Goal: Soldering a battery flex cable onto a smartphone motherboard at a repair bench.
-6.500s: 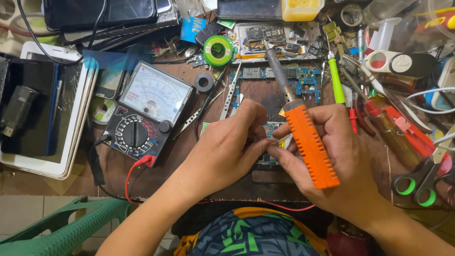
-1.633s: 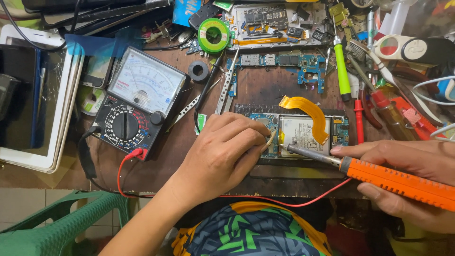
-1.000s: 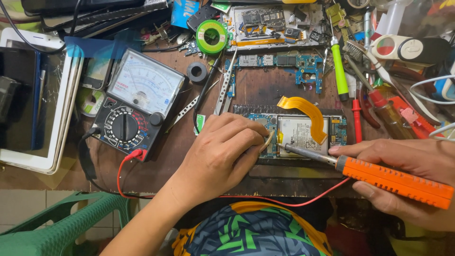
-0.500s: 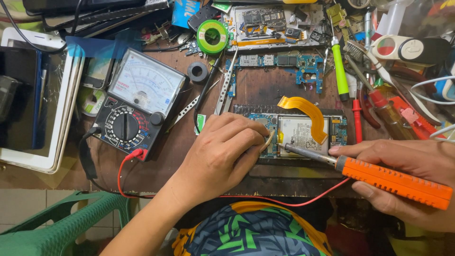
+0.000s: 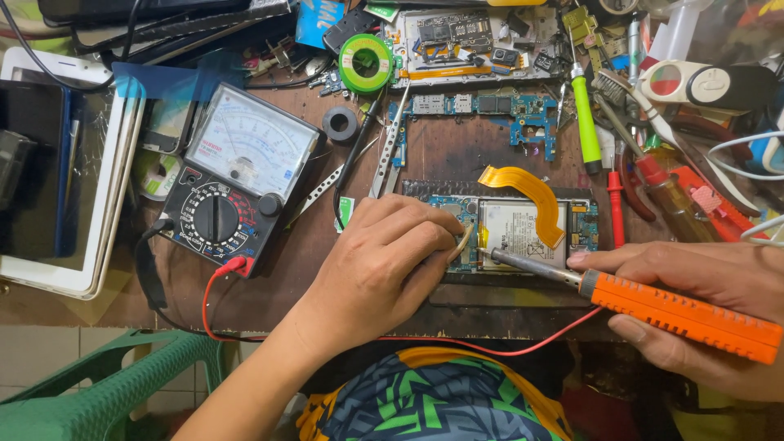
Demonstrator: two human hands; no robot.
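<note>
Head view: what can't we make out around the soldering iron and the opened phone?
- Soldering iron tip: too small to tell whether it touches the opened phone.
- What the left hand pinches: hidden by its own fingers.
- Right hand: cut off by the right frame edge.
- Phone's left end: covered by the left hand.

The scene is evenly and fairly brightly lit, seemingly from above; colours are saturated and shadows soft and short, gathering under the left hand (image 5: 384,269) and beneath the soldering iron (image 5: 653,304); a pale sheen lies on the glass face of the multimeter (image 5: 233,175) and on the white tablet (image 5: 61,171) at the left edge; the centre is sharp, with fine detail on the open phone (image 5: 518,233); the corners bend slightly, as a wide lens does; the clothing at the bottom looks soft, perhaps out of focus.
</note>
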